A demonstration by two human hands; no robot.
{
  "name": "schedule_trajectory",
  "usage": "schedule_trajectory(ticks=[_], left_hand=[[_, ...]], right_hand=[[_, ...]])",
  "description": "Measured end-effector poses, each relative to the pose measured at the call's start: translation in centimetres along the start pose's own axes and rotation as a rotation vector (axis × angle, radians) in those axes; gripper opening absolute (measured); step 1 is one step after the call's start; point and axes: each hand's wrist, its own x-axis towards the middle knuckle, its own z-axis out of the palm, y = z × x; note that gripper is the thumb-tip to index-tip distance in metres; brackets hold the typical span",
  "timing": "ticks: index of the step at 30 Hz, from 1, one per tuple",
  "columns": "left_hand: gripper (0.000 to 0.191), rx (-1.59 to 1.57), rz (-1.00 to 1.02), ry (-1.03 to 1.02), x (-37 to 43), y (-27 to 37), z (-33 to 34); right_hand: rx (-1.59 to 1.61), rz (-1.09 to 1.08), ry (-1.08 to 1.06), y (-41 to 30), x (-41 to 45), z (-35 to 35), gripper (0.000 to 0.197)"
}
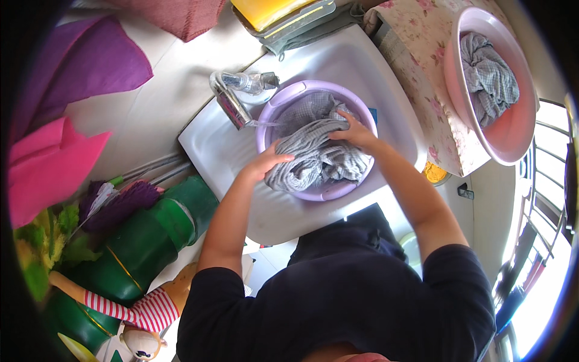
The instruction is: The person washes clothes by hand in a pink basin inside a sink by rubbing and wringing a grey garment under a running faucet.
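Note:
Both hands grip a bundle of wet-looking grey checked cloth [312, 154] over a lilac plastic basin [368, 115]. My left hand [267, 162] holds the bundle's left end, thumb on top. At its upper right, my right hand [355, 132] has its fingers spread over the folds. Part of the cloth lies inside the basin, which stands in a white ceramic sink [226, 149]. A chrome faucet [233, 106] points at the basin's left rim, and a thin stream of water runs from it. The fingers under the cloth are hidden.
On the right, a pink basin [515, 131] with more grey cloth [488, 77] rests tilted on a flowered cover [434, 95]. A yellow-topped container [276, 13] stands behind the sink. Left are a dark green vase [140, 240], a striped-shirted doll [156, 310] and hanging purple cloth [95, 59].

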Motion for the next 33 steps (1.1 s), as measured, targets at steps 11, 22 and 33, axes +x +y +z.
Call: schedule_trajectory(ticks=[11,22,33], left_hand=[[0.066,0.203,0.195,0.603,7.6,-5.4,4.3],[0.06,-0.707,0.057,0.119,6.1,-4.3,6.2],[0.039,-0.963,0.162,-0.198,5.7,-6.7,4.5]], right_hand=[[-0.825,-0.058,-0.049,10.5,8.7,2.6,0.07],[-0.712,-0.54,0.342,-3.9,-4.4,10.8,0.038],[-0.944,-0.69,0.286,-3.4,-6.5,12.4,0.038]])
